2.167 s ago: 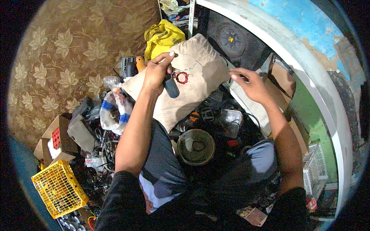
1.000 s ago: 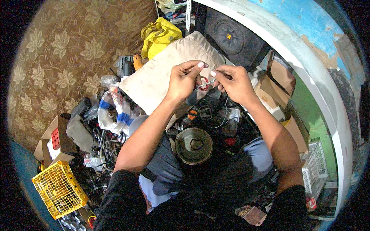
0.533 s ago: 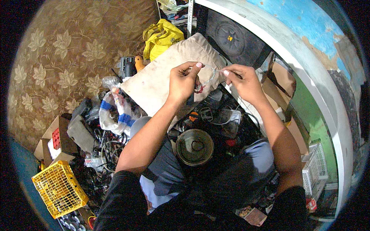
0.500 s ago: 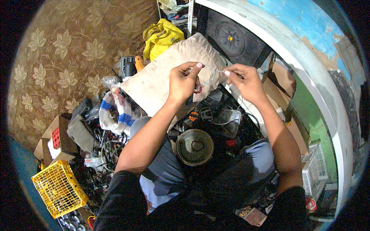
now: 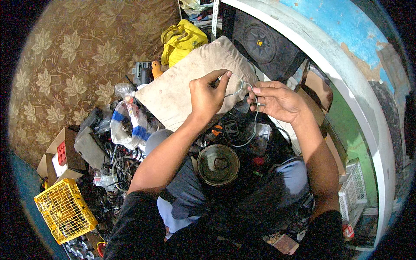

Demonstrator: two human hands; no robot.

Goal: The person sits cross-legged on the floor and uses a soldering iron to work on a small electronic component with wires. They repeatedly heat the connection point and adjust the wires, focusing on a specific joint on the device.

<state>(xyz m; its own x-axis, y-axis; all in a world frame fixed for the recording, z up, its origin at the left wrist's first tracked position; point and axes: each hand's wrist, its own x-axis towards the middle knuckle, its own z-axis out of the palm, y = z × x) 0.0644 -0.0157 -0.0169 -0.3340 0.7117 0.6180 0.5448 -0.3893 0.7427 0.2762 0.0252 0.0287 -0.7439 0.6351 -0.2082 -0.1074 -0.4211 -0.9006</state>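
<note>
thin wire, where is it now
In the head view, the thin wire is right of centre, looping between the left hand and right hand, partly in front of the beige cushion.

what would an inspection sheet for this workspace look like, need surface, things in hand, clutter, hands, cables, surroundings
Surface: pale cushion, faintly spotted, behind the hands in this view.
Things in hand: thin, pale wire, looped between the hands, its tail curving down in front of dark clutter.
Clutter: yellow crate, open cardboard box, round container with a dark piece inside; many small items too dark to identify.
Hands: left hand pinches the wire; right hand has fingertips at it, grip unclear.
Cables: dark cable tangle left of the person's legs.
Surroundings: brown leaf-patterned covering, black speaker, blue wall with peeling paint.
</note>
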